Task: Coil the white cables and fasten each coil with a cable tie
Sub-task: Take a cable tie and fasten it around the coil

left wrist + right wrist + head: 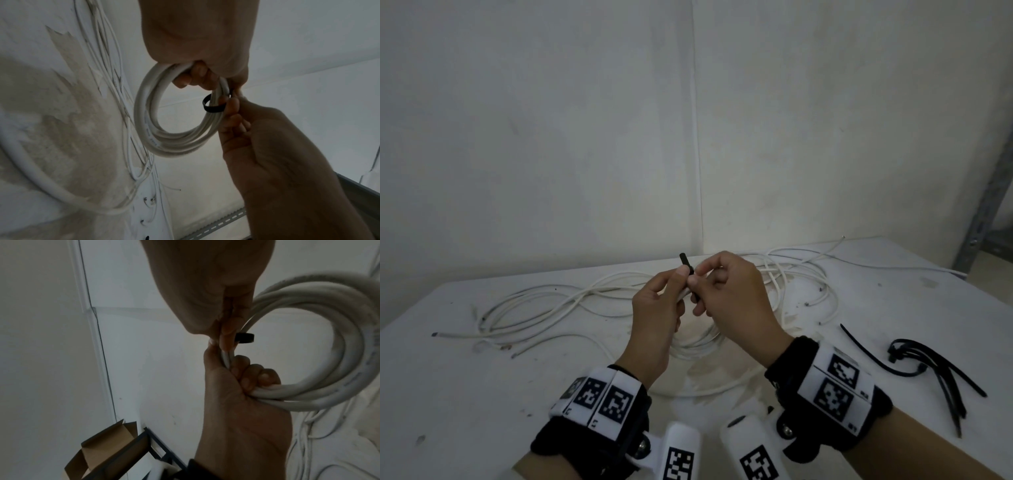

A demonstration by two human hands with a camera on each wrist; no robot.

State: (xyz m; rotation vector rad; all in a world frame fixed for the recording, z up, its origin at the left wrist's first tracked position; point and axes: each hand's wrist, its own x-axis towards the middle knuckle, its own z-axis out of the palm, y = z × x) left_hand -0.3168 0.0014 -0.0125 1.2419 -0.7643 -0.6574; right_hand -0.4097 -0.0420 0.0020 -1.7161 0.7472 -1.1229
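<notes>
Left hand: the left hand (pixel 654 313) is raised above the desk (pixel 465 394), its fingers (pixel 249 378) curled round the gathered turns of the coil (pixel 164 142) and its thumb pressed against the strands at the top.
Right hand: the right hand (pixel 736 294) meets the left at the same spot, thumb and forefinger pinched on the cable tie (pixel 688 274); the other fingers are loosely curled.
Coil: several turns of thick white cable form a round loop that hangs below the left hand (the left wrist view shows the ring clearly), clear of the desk.
Cable tie: a black strap, looped around the bundled strands just beside the left fingers (pixel 213 108); one end sticks up and away between the two thumbs in the head view. Whether the loop is locked cannot be told.
Loose cables: more white cables (pixel 544 305) lie uncoiled in long overlapping curves across the far half of the desk, behind and on both sides of the hands.
Spare ties: a small bunch of black ties (pixel 928 370) lies on the desk to the right, well apart from the hands.
Surroundings: a pale wall (pixel 551 137) stands behind the desk, and a metal rack upright (pixel 986 205) shows at the far right.
</notes>
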